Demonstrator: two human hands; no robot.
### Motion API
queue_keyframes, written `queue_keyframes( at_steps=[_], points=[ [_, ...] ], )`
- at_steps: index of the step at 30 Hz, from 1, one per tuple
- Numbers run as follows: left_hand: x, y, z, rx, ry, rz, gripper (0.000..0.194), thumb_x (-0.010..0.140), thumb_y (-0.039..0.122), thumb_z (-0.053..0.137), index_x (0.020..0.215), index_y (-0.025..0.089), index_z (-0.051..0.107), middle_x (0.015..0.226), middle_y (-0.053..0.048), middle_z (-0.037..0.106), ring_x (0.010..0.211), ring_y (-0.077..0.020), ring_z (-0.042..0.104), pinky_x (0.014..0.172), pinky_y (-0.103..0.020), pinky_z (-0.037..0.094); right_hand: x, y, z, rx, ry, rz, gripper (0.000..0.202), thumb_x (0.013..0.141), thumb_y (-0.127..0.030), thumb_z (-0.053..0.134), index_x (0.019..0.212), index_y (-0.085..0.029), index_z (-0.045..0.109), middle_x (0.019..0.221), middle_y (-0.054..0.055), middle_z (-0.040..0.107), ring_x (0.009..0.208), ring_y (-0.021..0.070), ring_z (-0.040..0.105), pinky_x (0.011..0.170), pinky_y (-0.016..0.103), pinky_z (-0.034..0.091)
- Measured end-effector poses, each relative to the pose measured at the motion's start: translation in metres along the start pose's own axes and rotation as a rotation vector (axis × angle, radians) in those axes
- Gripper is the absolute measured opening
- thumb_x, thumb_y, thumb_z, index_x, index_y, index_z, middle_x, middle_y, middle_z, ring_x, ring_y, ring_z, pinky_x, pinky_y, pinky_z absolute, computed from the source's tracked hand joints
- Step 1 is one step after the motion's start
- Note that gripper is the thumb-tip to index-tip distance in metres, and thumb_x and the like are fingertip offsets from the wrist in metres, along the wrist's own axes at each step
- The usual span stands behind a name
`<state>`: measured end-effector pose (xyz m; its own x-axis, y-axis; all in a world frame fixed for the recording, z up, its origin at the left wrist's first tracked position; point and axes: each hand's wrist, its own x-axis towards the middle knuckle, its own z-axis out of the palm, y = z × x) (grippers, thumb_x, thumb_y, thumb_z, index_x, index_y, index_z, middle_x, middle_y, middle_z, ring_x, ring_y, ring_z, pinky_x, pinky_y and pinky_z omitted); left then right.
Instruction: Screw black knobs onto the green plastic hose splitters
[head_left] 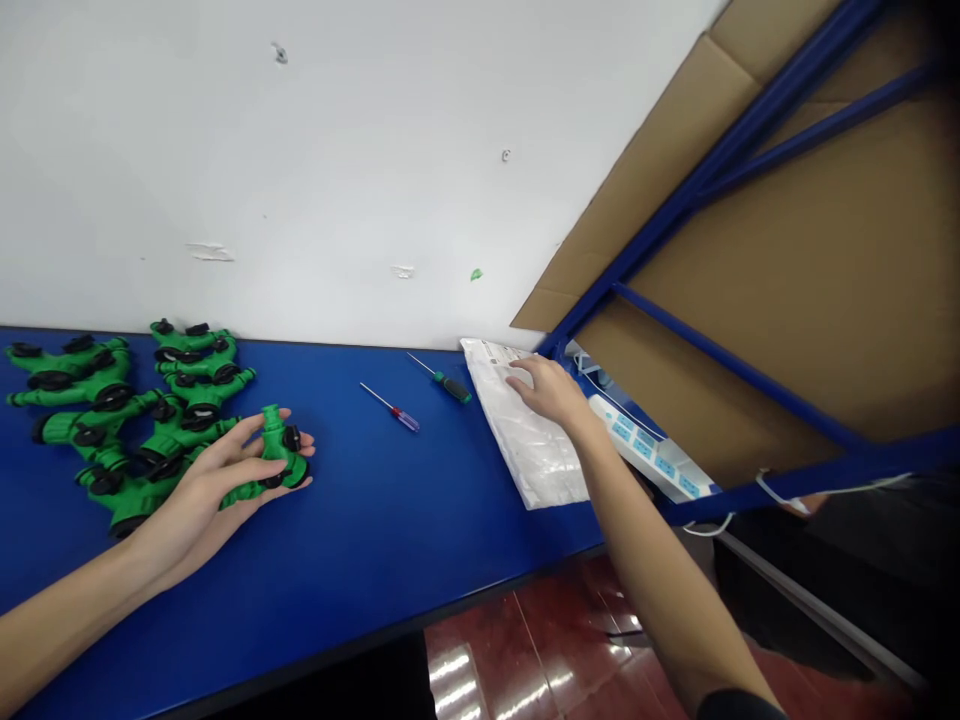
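My left hand (225, 470) is closed around a green plastic hose splitter (276, 440) with black valve levers, held above the left part of the blue table. Behind and beside that hand lies a group of several similar green splitters (199, 390). Over a white plastic bag (517, 430) on the right is my right hand (547, 388), its thumb and fingers apart and nothing between them. Whether its fingertips touch the bag I cannot tell.
Two screwdrivers, one purple-handled (405, 418) and one green-and-black (454, 388), lie mid-table. A white power strip (652, 450) sits right of the bag, by a blue metal frame (660, 225) backed with cardboard. A white wall (360, 170) rises behind the blue table (360, 560).
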<state>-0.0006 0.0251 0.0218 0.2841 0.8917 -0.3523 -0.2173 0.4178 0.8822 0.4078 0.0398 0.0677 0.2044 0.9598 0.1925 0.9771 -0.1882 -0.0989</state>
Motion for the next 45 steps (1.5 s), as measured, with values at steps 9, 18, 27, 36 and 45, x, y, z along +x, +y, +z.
queue_keyframes(
  at_steps=[9,18,27,36,45],
  points=[
    [-0.003,0.002,0.006,0.017,-0.122,-0.079,0.048,0.069,0.030,0.081,0.113,0.018,0.067,0.089,-0.011,0.077,0.076,-0.0280,0.073,0.040,-0.027,0.057,-0.061,-0.168,0.034,0.970,-0.489,-0.573,0.052,0.081,-0.037,0.072,0.128,-0.020,0.057,0.099,0.005,0.068,0.067,0.0131,0.063,0.058,0.024,0.050],
    [0.001,0.000,0.007,0.189,0.052,0.118,0.052,0.070,0.053,0.075,0.106,0.017,0.064,0.070,-0.002,0.068,0.075,-0.0256,0.070,0.065,-0.039,0.065,-0.070,-0.209,0.089,1.396,-0.521,-0.267,0.042,0.075,-0.052,0.074,0.091,-0.014,0.070,0.074,0.002,0.065,0.055,0.0109,0.056,0.051,0.024,0.048],
    [0.012,-0.009,-0.003,0.452,0.023,0.268,0.056,0.070,0.048,0.077,0.116,0.021,0.063,0.106,-0.009,0.069,0.087,-0.0298,0.073,0.079,-0.042,0.061,-0.069,-0.200,0.087,1.461,-0.540,-0.202,0.038,0.072,-0.041,0.079,0.098,-0.018,0.065,0.083,0.001,0.064,0.060,0.0124,0.061,0.058,0.027,0.052],
    [0.017,0.008,-0.009,0.664,0.102,0.539,0.031,0.085,0.045,0.058,0.100,0.019,0.062,0.098,-0.010,0.072,0.082,-0.0243,0.071,0.064,-0.034,0.059,-0.064,-0.195,0.096,1.394,-0.445,-0.123,0.072,0.070,-0.036,0.081,0.131,-0.017,0.048,0.076,-0.002,0.063,0.062,0.0146,0.061,0.058,0.029,0.052],
    [0.044,0.081,-0.109,1.076,0.649,0.657,0.029,0.080,0.032,0.048,0.095,0.015,0.066,0.089,-0.011,0.075,0.088,-0.0288,0.071,0.084,-0.039,0.055,0.010,-0.231,0.115,1.179,-0.187,-0.074,0.057,0.071,-0.047,0.075,0.114,-0.011,0.061,0.082,0.007,0.071,0.058,0.0203,0.069,0.061,0.035,0.058]
  ],
)
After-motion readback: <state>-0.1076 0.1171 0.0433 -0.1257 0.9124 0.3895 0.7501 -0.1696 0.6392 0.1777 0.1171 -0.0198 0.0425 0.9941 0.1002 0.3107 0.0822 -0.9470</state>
